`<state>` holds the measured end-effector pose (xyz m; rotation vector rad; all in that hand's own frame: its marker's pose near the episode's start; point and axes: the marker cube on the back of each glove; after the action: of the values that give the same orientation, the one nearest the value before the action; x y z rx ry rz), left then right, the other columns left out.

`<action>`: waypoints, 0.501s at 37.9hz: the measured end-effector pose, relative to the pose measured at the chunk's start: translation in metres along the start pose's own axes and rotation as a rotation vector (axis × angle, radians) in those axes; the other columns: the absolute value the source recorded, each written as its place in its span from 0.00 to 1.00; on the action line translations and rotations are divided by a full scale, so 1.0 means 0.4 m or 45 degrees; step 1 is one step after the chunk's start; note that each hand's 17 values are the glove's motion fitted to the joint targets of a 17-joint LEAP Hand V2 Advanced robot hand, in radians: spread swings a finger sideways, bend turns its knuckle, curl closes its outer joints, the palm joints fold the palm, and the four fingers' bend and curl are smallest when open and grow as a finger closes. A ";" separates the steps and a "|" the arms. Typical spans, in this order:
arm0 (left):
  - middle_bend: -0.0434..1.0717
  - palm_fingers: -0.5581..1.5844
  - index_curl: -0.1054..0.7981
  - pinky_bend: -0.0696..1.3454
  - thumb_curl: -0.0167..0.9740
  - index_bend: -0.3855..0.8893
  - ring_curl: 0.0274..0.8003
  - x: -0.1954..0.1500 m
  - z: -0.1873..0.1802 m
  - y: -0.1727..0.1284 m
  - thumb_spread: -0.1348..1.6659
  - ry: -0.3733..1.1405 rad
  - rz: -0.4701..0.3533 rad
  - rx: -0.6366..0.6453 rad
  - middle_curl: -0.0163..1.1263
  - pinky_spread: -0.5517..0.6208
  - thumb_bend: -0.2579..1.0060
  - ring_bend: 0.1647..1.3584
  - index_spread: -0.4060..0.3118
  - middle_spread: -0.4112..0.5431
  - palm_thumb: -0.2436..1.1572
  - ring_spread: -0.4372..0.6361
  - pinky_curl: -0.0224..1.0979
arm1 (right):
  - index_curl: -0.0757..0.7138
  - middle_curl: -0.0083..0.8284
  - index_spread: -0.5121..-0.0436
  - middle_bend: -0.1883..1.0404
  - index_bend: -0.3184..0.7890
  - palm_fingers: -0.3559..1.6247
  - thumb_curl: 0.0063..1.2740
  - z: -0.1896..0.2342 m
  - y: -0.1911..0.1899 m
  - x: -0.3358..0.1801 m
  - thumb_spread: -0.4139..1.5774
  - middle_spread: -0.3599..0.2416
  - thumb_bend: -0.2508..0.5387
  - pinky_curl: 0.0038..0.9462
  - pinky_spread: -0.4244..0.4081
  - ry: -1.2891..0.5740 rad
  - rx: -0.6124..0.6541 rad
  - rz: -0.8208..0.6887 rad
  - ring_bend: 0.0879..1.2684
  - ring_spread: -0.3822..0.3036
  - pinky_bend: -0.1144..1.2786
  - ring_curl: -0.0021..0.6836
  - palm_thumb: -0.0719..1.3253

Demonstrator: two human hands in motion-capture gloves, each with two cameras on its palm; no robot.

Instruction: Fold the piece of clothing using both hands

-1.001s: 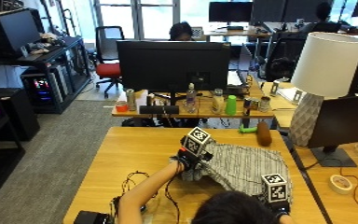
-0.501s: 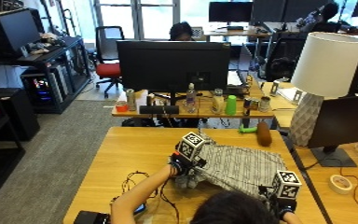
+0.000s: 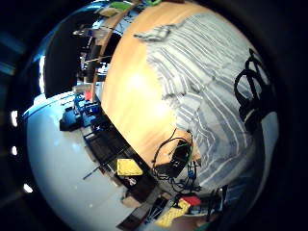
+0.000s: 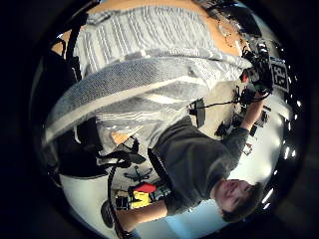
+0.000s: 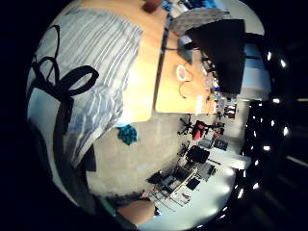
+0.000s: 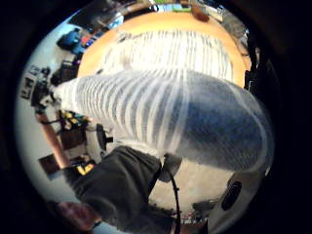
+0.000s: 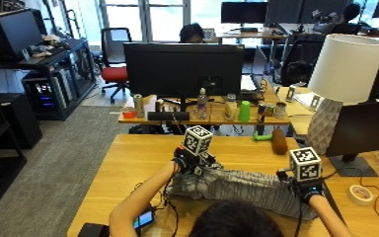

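A grey-and-white striped garment lies across the wooden table in front of me. My left hand grips its left end, lifted a little off the table. My right hand grips its right end near the table's front. In the left thumb side palm view a raised fold of the striped cloth runs close across the palm. The right thumb side palm view shows the same fold bulging over the flat part. My head hides the garment's near edge.
A lamp with a white shade and a dark monitor stand at the right. A tape roll lies by the right edge. A brown cylinder sits at the far side. Black cables trail at the left front.
My right hand has carried its end of the garment away from me, farther onto the table. My left hand has shifted slightly left. The cloth now looks narrower, bunched between the hands.
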<state>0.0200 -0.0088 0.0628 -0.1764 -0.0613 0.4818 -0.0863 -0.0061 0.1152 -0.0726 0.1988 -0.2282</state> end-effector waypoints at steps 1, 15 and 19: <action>0.37 0.83 0.65 0.39 0.79 0.43 0.55 -0.013 -0.016 -0.012 0.43 0.007 -0.026 0.035 0.51 0.10 0.19 0.28 0.18 0.10 0.80 0.07 0.37 | 0.56 0.65 0.55 0.54 0.46 0.83 0.33 -0.025 -0.016 0.007 0.77 0.33 0.51 0.47 0.20 0.015 0.027 0.025 0.59 0.24 0.56 0.71 0.81; 0.36 0.82 0.66 0.37 0.80 0.43 0.55 -0.109 -0.036 -0.276 0.45 -0.297 -0.486 0.254 0.52 0.11 0.18 0.29 0.18 0.10 0.79 0.07 0.37 | 0.64 0.66 0.55 0.55 0.45 0.84 0.30 0.044 -0.424 0.029 0.77 0.33 0.43 0.47 0.17 0.301 0.179 0.298 0.58 0.24 0.55 0.72 0.82; 0.35 0.82 0.66 0.36 0.78 0.43 0.55 -0.143 0.010 -0.393 0.48 -0.409 -0.548 0.428 0.52 0.12 0.18 0.28 0.18 0.10 0.77 0.07 0.37 | 0.66 0.66 0.55 0.55 0.45 0.84 0.30 0.002 -0.408 0.013 0.77 0.33 0.42 0.47 0.17 0.317 0.336 0.431 0.58 0.23 0.55 0.72 0.82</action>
<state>0.0406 -0.1721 0.0944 0.2437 -0.3230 0.0817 -0.1167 -0.1659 0.1303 0.2517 0.4220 0.0763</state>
